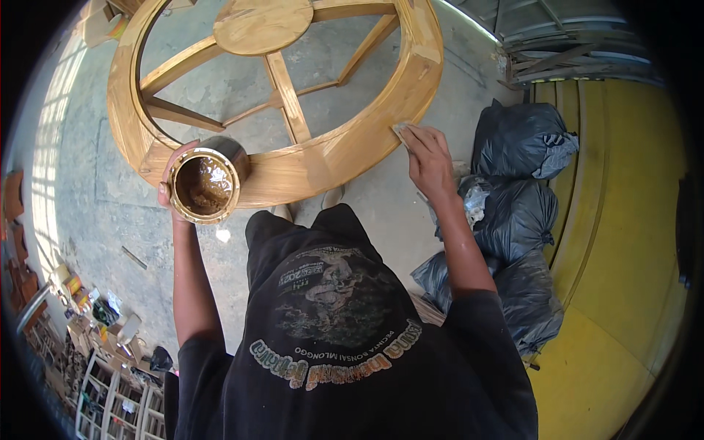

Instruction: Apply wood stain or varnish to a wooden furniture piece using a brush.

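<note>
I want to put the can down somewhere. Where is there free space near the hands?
Bare concrete floor lies left of the can in the left hand, below the round wooden frame. More floor shows between the spokes. To the right, beyond the right hand, black bags crowd the floor.

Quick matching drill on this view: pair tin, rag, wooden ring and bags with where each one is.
Things:
1. tin
2. rag
3. wooden ring
4. bags

Places:
A. on the floor at the right
B. in the left hand
C. under the right hand, on the rim
D. in front of the person, over the concrete floor

Pairs: 1-B, 2-C, 3-D, 4-A
</note>
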Motion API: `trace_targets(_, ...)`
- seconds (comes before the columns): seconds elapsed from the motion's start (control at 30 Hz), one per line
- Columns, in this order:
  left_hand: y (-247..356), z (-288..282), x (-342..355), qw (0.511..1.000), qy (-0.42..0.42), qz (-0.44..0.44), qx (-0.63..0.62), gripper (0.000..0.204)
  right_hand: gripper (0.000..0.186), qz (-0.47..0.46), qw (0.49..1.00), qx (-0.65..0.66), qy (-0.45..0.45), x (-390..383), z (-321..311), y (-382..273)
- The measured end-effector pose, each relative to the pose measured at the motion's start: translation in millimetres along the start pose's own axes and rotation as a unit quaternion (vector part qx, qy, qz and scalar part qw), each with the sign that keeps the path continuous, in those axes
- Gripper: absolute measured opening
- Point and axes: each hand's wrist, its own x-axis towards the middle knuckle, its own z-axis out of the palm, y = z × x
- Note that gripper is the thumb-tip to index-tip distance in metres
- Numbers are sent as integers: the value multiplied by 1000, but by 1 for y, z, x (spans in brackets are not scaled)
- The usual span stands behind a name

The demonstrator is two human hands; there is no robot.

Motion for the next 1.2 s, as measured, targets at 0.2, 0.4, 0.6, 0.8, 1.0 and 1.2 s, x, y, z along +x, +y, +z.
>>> trace_targets(0.2, 4, 4, 1, 1000, 2, -9, 8, 109, 44, -72, 995, -42, -48, 13, 12, 19)
trace_targets(0.4, -3, -14, -5, 999, -3, -28, 23, 114, 30, -17, 991, -38, -129, 27, -10, -5)
trace_targets(0.6, 4, 10, 2, 1000, -4, -14, 20, 110, 22, 86, 989, -121, -9, 60, 12, 17)
trace_targets(0.8, 8, 3, 0, 999, -10, -24, 31, 114, 22, 102, 988, -108, -38, 29, 38, -52)
trace_targets(1.0, 14, 6, 1, 998, -35, -37, 39, 113, 33, 83, 988, -123, -47, -14, 53, -114)
trace_targets(1.2, 10, 3, 2, 998, -52, -25, 12, 110, 31, 53, 991, -115, -48, -39, 50, -137)
